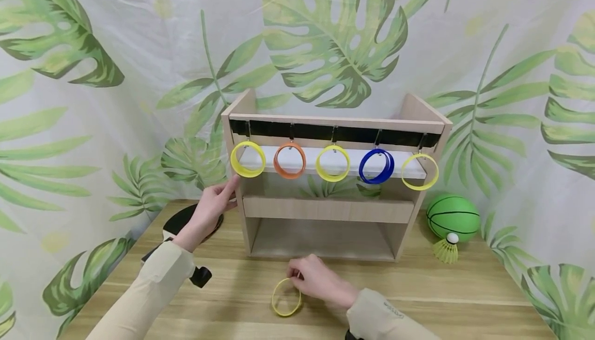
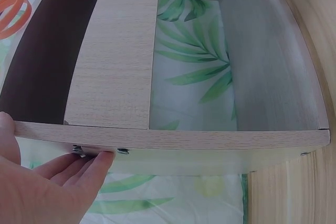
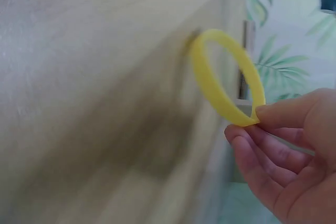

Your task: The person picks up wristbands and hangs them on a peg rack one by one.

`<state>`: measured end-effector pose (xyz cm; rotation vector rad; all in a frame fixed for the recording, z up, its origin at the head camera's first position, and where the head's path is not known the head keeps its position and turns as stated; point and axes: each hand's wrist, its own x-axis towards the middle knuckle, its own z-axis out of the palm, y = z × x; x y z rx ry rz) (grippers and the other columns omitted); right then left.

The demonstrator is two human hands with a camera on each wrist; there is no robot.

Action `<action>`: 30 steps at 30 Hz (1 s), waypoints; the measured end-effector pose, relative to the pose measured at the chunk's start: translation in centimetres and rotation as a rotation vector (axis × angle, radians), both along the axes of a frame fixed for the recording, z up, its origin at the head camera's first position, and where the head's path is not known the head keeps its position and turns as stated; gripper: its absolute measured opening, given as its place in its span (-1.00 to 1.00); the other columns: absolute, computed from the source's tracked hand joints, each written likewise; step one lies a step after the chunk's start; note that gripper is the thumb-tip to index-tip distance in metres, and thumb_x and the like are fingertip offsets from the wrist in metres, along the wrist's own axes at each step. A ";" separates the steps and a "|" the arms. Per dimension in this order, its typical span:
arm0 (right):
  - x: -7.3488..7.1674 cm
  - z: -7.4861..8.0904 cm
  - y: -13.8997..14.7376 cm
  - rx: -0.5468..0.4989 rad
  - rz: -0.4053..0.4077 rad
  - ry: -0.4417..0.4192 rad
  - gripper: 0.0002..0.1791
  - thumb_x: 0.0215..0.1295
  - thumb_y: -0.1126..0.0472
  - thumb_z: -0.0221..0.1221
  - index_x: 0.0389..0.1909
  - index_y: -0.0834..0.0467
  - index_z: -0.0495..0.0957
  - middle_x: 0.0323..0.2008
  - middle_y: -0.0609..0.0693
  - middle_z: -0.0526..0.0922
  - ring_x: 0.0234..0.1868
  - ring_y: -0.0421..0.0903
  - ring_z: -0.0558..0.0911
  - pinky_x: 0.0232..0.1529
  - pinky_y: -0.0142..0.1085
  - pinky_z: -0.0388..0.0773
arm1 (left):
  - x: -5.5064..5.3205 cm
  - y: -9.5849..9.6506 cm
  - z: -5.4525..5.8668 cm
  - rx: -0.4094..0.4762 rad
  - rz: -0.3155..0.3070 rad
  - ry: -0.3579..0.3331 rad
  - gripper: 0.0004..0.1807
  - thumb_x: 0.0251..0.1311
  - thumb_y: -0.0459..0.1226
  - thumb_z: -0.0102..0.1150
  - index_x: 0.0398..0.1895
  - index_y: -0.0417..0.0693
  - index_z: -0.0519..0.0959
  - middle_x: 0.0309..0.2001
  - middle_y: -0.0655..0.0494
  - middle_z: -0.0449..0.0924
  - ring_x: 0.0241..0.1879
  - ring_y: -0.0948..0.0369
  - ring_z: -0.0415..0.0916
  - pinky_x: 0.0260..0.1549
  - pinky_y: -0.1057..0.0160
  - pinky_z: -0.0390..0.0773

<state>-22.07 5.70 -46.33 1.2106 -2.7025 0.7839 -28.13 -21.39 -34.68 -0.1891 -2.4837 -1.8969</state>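
Observation:
My right hand (image 1: pixel 321 279) pinches a thin yellow ring (image 3: pixel 207 85) between thumb and fingertips, low over the wooden table, in front of the shelf. At the left, my left hand (image 1: pixel 211 206) holds the side panel of the light wooden shelf (image 1: pixel 325 210), thumb by its front edge and fingers against the outer face. From hooks along the shelf's black strip (image 1: pixel 311 131) hang a yellow ring (image 1: pixel 238 167), an orange ring (image 1: pixel 290 175), a second yellow ring (image 1: pixel 333 178), a blue ring (image 1: pixel 386 174) and a third yellow ring (image 1: pixel 418 187).
Right of the shelf, a green ball (image 1: pixel 455 215) sits on the table (image 1: pixel 465 304) with a yellow shuttlecock (image 1: pixel 446 252) in front of it. A black paddle (image 1: pixel 178 221) lies partly behind my left forearm. Leaf-patterned cloth (image 1: pixel 139 35) hangs behind.

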 end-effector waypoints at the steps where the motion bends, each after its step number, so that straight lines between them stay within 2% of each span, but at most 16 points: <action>1: 0.1 0.5 0.3 -0.010 0.006 0.010 -0.92 0.20 0.40 0.27 -0.40 0.17 0.66 -0.42 -0.03 0.76 -0.41 -0.40 0.61 -0.39 -0.73 0.51 | 0.0 0.0 0.0 0.001 0.004 -0.001 -0.09 0.36 0.29 -0.14 0.44 -0.29 0.27 0.49 -0.20 0.20 0.45 -0.09 0.26 0.34 0.02 0.45; 5: 0.4 2.9 1.8 -0.048 0.016 0.091 -0.93 0.21 0.40 0.28 -0.40 0.18 0.65 -0.43 -0.03 0.74 -0.42 -0.36 0.63 -0.39 -0.70 0.54 | 0.0 -0.1 0.2 -0.012 0.005 0.002 -0.09 0.37 0.29 -0.16 0.46 -0.28 0.25 0.50 -0.21 0.19 0.45 -0.10 0.25 0.34 0.03 0.45; 10: 1.0 6.7 4.3 -0.115 0.003 0.202 -0.93 0.17 0.42 0.31 -0.38 0.20 0.65 -0.44 0.00 0.73 -0.44 -0.28 0.66 -0.40 -0.65 0.60 | 0.1 -0.1 0.3 -0.013 0.005 0.004 -0.10 0.38 0.29 -0.17 0.45 -0.28 0.26 0.49 -0.22 0.20 0.45 -0.10 0.26 0.34 0.03 0.45; 17: 2.2 12.8 8.8 -0.187 -0.093 0.333 -0.90 0.14 0.42 0.34 -0.33 0.22 0.66 -0.40 0.01 0.73 -0.44 -0.26 0.63 -0.41 -0.59 0.63 | 0.1 -0.2 0.3 -0.009 0.010 -0.001 -0.09 0.37 0.29 -0.16 0.45 -0.29 0.26 0.49 -0.22 0.21 0.45 -0.10 0.26 0.35 0.01 0.44; 21: 2.9 16.0 11.3 -0.241 -0.123 0.470 -0.82 0.05 0.51 0.36 -0.36 0.22 0.65 -0.40 0.00 0.73 -0.43 -0.25 0.65 -0.39 -0.57 0.65 | 0.0 -0.1 0.4 -0.006 0.007 -0.004 -0.08 0.37 0.30 -0.15 0.44 -0.31 0.27 0.49 -0.22 0.21 0.45 -0.10 0.26 0.35 0.02 0.45; 26: 3.4 19.4 14.3 -0.244 -0.199 0.639 -0.77 -0.02 0.57 0.39 -0.37 0.23 0.66 -0.42 -0.01 0.73 -0.46 -0.22 0.66 -0.38 -0.65 0.61 | -0.1 -0.1 0.2 -0.004 0.003 -0.006 -0.09 0.37 0.29 -0.15 0.41 -0.33 0.31 0.48 -0.22 0.23 0.45 -0.09 0.27 0.34 0.03 0.46; 30: 3.7 21.6 16.5 -0.226 -0.293 0.701 -0.76 -0.03 0.56 0.40 -0.35 0.25 0.67 -0.40 0.01 0.75 -0.46 -0.17 0.68 -0.33 -0.72 0.57 | 0.0 -0.1 0.0 -0.004 0.005 -0.006 -0.10 0.37 0.29 -0.15 0.40 -0.32 0.32 0.48 -0.21 0.23 0.44 -0.09 0.27 0.34 0.03 0.46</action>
